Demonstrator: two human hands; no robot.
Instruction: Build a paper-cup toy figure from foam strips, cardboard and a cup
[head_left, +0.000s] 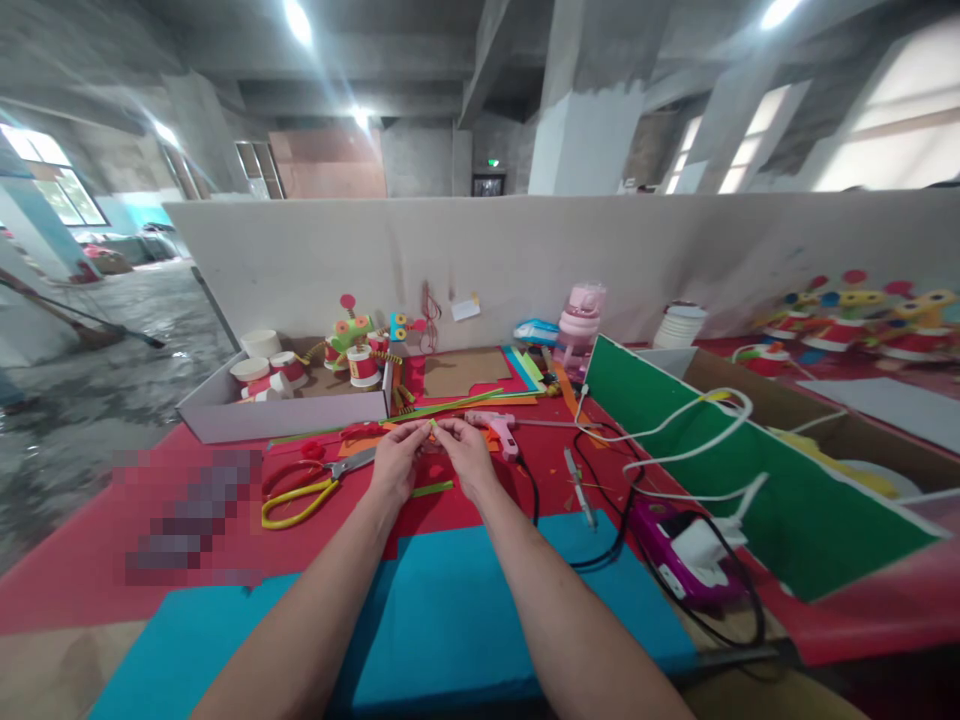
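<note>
My left hand (396,459) and my right hand (466,455) meet above the red table (90,560), fingertips pinched together on a thin green paper strip (433,427). Another green strip (433,489) lies on the table just under my hands. Yellow-handled scissors (315,490) lie to the left of my left hand. A pink glue gun (496,426) rests just right of my right hand. A blue sheet (442,610) lies under my forearms.
An open cardboard box (247,415) with paper-cup crafts stands at back left. A pink bottle (579,330), paper strips (517,375), a green board (757,480), white cable (697,425), a purple device (679,550) and finished crafts (847,320) are on the right.
</note>
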